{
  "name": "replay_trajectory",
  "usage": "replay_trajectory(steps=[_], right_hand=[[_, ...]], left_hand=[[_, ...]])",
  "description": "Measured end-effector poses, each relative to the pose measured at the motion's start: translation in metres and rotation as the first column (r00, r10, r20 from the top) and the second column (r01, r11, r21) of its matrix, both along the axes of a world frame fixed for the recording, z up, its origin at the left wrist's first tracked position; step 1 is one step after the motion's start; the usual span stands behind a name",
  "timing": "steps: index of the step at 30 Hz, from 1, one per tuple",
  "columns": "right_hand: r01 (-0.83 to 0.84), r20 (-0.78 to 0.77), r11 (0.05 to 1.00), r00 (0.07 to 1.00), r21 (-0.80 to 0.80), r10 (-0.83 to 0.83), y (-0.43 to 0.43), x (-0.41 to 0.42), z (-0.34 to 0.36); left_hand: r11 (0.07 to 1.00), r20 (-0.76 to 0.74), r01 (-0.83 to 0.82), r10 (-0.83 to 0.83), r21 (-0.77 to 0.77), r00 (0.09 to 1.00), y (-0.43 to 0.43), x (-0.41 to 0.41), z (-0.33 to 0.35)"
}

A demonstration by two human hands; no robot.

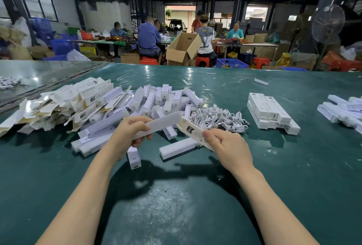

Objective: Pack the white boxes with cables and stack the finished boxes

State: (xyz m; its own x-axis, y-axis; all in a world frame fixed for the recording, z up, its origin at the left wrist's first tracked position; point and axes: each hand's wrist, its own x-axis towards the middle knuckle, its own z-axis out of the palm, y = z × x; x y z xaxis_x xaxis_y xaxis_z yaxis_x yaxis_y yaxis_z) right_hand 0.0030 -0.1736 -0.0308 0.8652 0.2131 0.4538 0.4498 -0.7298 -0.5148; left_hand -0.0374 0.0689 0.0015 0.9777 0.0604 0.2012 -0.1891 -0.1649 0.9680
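My left hand (130, 131) grips a long white inner tray (163, 124) above the green table (176, 195). My right hand (228, 142) pinches a printed white box sleeve (193, 131), whose open end meets the tray's tip. Behind them lies a heap of small white boxes (162, 97) and a pile of coiled white cables (217, 117). A neat stack of finished boxes (271, 112) stands to the right. Loose long white boxes (177, 147) lie just beyond my hands.
Flat unfolded sleeves (58, 103) pile up at the left. More white boxes (344, 110) sit at the far right edge. One stray box (261, 81) lies farther back. People sit at other tables in the background, among cardboard cartons and red stools.
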Motion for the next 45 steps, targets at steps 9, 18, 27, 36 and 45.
replay_trajectory(steps=[9, 18, 27, 36, 45], right_hand=[[-0.052, -0.068, 0.998, 0.996, -0.024, 0.051, 0.001, -0.003, 0.002], [-0.032, -0.056, 0.981, 0.998, -0.189, 0.021, 0.003, -0.005, 0.002], [-0.039, -0.063, 0.979, 0.998, -0.202, 0.027, 0.002, -0.005, 0.003], [-0.094, -0.075, 0.986, 0.994, -0.141, 0.084, -0.001, -0.004, 0.006], [-0.088, -0.074, 0.989, 0.994, -0.115, 0.08, 0.001, -0.004, 0.003]], left_hand=[[0.992, -0.02, -0.011, 0.014, 0.126, 1.0, 0.01, -0.002, 0.0], [0.923, -0.029, -0.116, 0.136, 0.368, 0.99, 0.022, -0.004, 0.0], [0.91, -0.063, -0.089, 0.125, 0.405, 0.99, 0.018, -0.005, 0.001], [0.947, 0.058, -0.108, 0.095, 0.301, 0.994, 0.011, -0.005, 0.008], [0.967, 0.101, -0.103, 0.081, 0.231, 0.992, -0.014, 0.002, -0.003]])
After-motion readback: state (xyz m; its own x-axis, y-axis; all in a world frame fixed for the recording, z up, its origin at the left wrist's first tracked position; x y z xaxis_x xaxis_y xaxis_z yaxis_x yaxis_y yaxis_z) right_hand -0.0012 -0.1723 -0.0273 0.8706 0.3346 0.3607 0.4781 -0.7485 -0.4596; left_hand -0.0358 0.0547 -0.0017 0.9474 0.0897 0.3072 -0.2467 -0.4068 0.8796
